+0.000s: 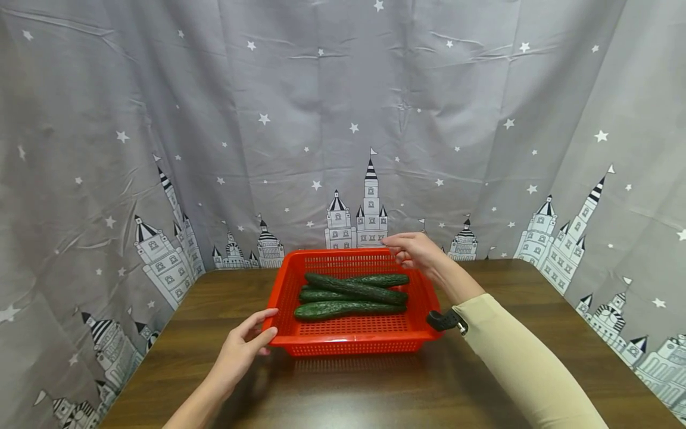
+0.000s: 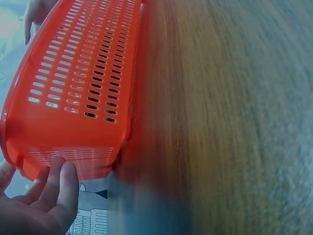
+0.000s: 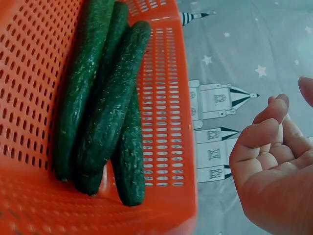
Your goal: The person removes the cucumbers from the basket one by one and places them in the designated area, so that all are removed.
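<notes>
A red plastic basket (image 1: 354,338) with slotted walls stands on the table, and several dark green cucumbers (image 1: 348,308) lie in it, one crossing over the others. My left hand (image 1: 241,339) grips the basket's left rim near the front corner, thumb over the edge. In the left wrist view its fingers (image 2: 68,183) press against the outer wall from below the rim. My right hand (image 1: 415,250) hovers by the basket's far right rim. Its fingers are loosely bent and hold nothing, apart from the cucumbers (image 3: 110,112) in the right wrist view.
The brown wooden table (image 1: 343,393) extends around the basket. Close behind its far edge hangs a grey curtain (image 1: 300,119) with stars and castles, which also covers both sides. A black band (image 1: 445,320) sits on the right wrist at the basket's right rim.
</notes>
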`<state>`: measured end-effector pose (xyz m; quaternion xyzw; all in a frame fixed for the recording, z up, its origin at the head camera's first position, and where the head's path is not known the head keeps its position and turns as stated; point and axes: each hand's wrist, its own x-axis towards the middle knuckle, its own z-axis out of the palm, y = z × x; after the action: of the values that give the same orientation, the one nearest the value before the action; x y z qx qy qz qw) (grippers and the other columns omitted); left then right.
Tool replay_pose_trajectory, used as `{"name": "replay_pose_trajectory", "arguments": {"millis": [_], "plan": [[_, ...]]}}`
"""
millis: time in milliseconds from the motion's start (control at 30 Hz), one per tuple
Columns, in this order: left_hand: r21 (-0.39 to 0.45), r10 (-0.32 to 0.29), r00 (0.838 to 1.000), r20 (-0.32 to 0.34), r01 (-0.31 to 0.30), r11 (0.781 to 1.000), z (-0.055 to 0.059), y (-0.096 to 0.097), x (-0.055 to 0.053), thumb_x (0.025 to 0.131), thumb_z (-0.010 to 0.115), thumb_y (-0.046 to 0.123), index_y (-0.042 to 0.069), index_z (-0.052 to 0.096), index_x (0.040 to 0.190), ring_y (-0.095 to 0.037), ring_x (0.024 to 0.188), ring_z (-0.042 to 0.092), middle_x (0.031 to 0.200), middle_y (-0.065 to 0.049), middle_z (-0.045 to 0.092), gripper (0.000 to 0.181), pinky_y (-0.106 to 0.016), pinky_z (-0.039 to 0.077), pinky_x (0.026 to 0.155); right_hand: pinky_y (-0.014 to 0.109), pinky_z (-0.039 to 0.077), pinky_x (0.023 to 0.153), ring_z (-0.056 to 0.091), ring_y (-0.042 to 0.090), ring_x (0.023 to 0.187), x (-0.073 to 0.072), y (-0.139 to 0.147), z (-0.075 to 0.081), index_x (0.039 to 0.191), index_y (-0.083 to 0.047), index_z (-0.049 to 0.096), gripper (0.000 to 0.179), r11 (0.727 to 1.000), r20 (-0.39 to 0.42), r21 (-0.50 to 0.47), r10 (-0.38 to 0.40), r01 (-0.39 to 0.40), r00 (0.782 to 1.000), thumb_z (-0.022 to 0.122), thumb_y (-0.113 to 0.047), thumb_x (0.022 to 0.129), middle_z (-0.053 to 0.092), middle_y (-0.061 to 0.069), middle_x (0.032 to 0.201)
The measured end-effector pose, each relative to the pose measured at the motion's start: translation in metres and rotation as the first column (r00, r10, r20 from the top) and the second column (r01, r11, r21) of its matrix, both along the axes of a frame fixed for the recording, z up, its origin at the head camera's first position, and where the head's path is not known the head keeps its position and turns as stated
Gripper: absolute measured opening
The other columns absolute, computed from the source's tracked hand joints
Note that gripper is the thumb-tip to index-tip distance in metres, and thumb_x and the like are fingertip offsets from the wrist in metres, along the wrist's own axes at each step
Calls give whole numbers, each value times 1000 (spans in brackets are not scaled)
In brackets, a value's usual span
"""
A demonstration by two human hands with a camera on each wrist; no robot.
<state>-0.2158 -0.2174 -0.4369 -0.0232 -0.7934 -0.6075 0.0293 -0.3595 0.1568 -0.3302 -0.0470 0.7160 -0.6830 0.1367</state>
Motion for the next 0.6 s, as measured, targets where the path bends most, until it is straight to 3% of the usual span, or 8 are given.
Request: {"name": "replay_pose_trajectory", "arguments": {"millis": [600], "plan": [[-10, 0, 1000, 19, 0, 1000, 0, 0, 0, 97, 67, 22, 12, 58, 139, -13, 104, 57, 139, -17, 53, 44, -33, 59, 73, 21, 37, 53, 44, 5, 55, -32, -25, -23, 132, 4, 61, 44, 999, 51, 35, 16, -18, 999, 71, -14, 93, 53, -5, 75]]}}
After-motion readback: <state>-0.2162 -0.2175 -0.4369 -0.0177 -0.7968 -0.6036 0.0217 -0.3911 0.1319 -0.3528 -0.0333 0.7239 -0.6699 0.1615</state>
